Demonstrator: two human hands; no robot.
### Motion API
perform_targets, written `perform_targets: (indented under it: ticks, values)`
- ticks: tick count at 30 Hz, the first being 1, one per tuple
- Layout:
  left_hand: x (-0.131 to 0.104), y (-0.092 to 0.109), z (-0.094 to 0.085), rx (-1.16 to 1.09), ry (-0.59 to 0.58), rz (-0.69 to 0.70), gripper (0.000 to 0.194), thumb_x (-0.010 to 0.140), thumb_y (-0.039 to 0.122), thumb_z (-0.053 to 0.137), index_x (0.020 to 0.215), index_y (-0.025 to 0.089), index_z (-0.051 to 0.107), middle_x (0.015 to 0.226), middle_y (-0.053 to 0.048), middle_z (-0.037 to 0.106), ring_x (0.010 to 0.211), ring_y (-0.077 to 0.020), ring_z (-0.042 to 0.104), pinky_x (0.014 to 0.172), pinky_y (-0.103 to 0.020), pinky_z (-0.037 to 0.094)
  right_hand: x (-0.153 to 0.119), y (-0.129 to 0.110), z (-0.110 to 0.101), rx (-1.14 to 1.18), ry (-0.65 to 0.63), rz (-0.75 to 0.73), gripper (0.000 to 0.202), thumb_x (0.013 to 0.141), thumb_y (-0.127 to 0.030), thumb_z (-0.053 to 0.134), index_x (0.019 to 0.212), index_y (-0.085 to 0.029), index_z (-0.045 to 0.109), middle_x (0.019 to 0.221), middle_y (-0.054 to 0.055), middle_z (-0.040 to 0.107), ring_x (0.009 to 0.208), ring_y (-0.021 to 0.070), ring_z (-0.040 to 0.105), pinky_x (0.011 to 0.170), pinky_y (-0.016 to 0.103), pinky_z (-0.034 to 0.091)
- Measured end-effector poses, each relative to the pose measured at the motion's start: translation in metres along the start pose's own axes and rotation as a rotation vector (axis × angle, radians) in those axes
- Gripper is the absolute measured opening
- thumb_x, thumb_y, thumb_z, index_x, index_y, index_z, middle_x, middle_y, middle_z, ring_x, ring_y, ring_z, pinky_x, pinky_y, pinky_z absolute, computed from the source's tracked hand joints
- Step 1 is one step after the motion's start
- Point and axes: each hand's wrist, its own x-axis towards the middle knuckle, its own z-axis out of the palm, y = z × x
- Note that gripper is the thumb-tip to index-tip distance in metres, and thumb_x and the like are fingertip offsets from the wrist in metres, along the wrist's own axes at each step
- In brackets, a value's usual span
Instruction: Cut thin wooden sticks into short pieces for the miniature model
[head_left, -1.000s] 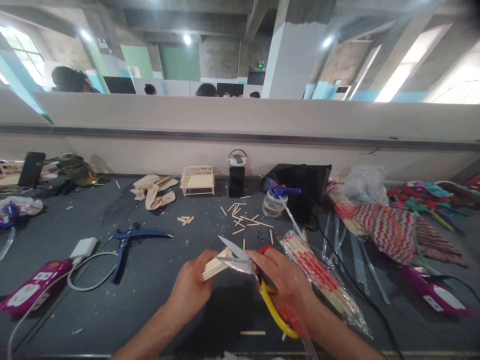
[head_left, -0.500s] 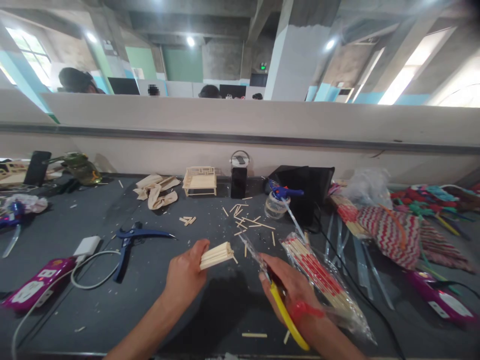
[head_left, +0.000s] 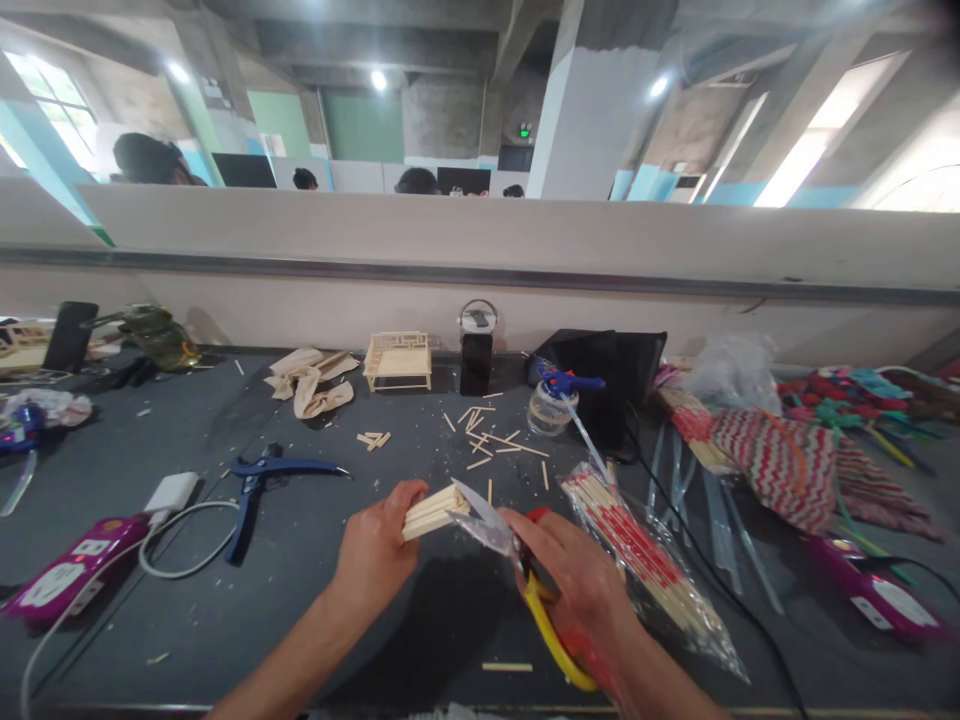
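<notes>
A bundle of pale wooden sticks (head_left: 430,514) is gripped in my left hand (head_left: 379,540), its cut ends pointing right. My right hand (head_left: 574,570) holds scissors (head_left: 553,638) with yellow and red handles. The scissor blades are parted and their tips are at the right end of the bundle. Short loose sticks (head_left: 484,440) lie scattered beyond my hands, and one stick (head_left: 507,667) lies near the front edge. To the right is a plastic bag of red-marked sticks (head_left: 637,550).
A small wooden furniture model (head_left: 399,362), a phone (head_left: 476,363) and a glue gun on a jar (head_left: 550,410) stand at the back. At left are a blue cutter (head_left: 259,490) and a purple power strip (head_left: 79,570). Knitted fabric (head_left: 776,465) lies at right.
My right hand has brought the scissors left to the bundle, and the blades have opened. My left hand still holds the sticks in nearly the same place.
</notes>
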Motion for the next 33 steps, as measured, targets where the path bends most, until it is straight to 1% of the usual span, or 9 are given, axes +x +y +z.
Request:
perform_targets:
  ticks: [4,7,11,13,15,20,24,29,33]
  values:
    - [-0.001,0.000,0.001,-0.047,0.005,-0.012,0.044,0.071,0.003,0.045,0.108,0.022,0.060,0.096,-0.004,0.073,0.086,-0.0215,0.068,0.071,-0.028,0.044,0.003,0.001,-0.002,-0.071,-0.021,-0.009,0.063,0.072,-0.011,0.050,0.134,-0.022,0.046,0.086,0.006,0.058,0.076,0.0192,0.056,0.065,0.029,0.048]
    - [-0.002,-0.001,0.004,-0.142,-0.031,0.031,0.044,0.069,0.003,0.046,0.107,0.022,0.061,0.093,-0.004,0.072,0.084,-0.0206,0.067,0.073,-0.027,0.044,0.007,-0.001,-0.004,-0.089,-0.038,-0.019,0.064,0.072,-0.011,0.050,0.135,-0.021,0.046,0.086,0.007,0.057,0.076,0.0195,0.054,0.065,0.029,0.047]
    - [-0.004,0.003,0.011,-0.405,-0.170,0.123,0.030,0.073,0.008,0.047,0.095,0.019,0.065,0.083,-0.003,0.070,0.077,-0.0181,0.063,0.069,-0.025,0.043,0.014,-0.004,-0.011,-0.101,-0.067,-0.026,0.069,0.069,-0.010,0.052,0.136,-0.022,0.044,0.089,0.007,0.055,0.079,0.0206,0.051,0.070,0.032,0.046]
    - [-0.004,0.007,0.012,-0.554,-0.229,0.108,0.019,0.078,0.015,0.048,0.087,0.016,0.065,0.079,-0.004,0.068,0.073,-0.0168,0.059,0.066,-0.024,0.042,0.017,-0.003,-0.015,-0.088,-0.094,-0.026,0.073,0.066,-0.009,0.053,0.137,-0.023,0.043,0.091,0.007,0.055,0.081,0.0211,0.050,0.071,0.033,0.045]
    - [-0.006,0.013,0.010,-0.667,-0.286,0.069,0.015,0.079,0.023,0.052,0.081,0.014,0.064,0.076,-0.003,0.065,0.068,-0.0144,0.054,0.063,-0.023,0.041,0.018,0.001,-0.018,-0.057,-0.130,-0.022,0.075,0.065,-0.007,0.053,0.137,-0.025,0.041,0.092,0.007,0.055,0.081,0.0208,0.050,0.069,0.032,0.044]
    - [-0.010,0.022,0.000,-0.760,-0.489,-0.017,0.019,0.077,0.029,0.056,0.074,0.013,0.065,0.060,0.003,0.053,0.054,-0.0080,0.040,0.051,-0.020,0.033,0.021,0.010,-0.023,-0.013,-0.191,-0.038,0.082,0.064,-0.002,0.053,0.140,-0.027,0.037,0.095,0.007,0.054,0.083,0.0207,0.049,0.071,0.032,0.044]
    - [-0.013,0.019,0.000,-0.789,-0.660,-0.072,0.024,0.078,0.035,0.058,0.080,0.013,0.067,0.052,0.007,0.041,0.044,-0.0058,0.034,0.043,-0.019,0.029,0.026,0.011,-0.029,-0.006,-0.225,-0.088,0.078,0.067,-0.002,0.052,0.140,-0.027,0.037,0.097,0.007,0.053,0.084,0.0200,0.050,0.073,0.033,0.045]
    - [-0.015,0.011,0.004,-0.944,-0.803,-0.095,0.034,0.077,0.044,0.064,0.087,0.012,0.068,0.048,0.008,0.039,0.040,-0.0044,0.032,0.037,-0.017,0.026,0.033,0.012,-0.038,-0.048,-0.264,-0.116,0.079,0.066,-0.002,0.052,0.140,-0.025,0.038,0.098,0.008,0.053,0.085,0.0205,0.050,0.072,0.033,0.046]
    - [-0.015,0.011,0.002,-1.021,-0.895,-0.123,0.035,0.074,0.044,0.068,0.087,0.011,0.069,0.046,0.007,0.040,0.037,-0.0037,0.033,0.036,-0.017,0.024,0.037,0.012,-0.043,-0.055,-0.292,-0.132,0.076,0.068,-0.004,0.053,0.140,-0.024,0.039,0.099,0.009,0.054,0.085,0.0205,0.052,0.071,0.032,0.047]
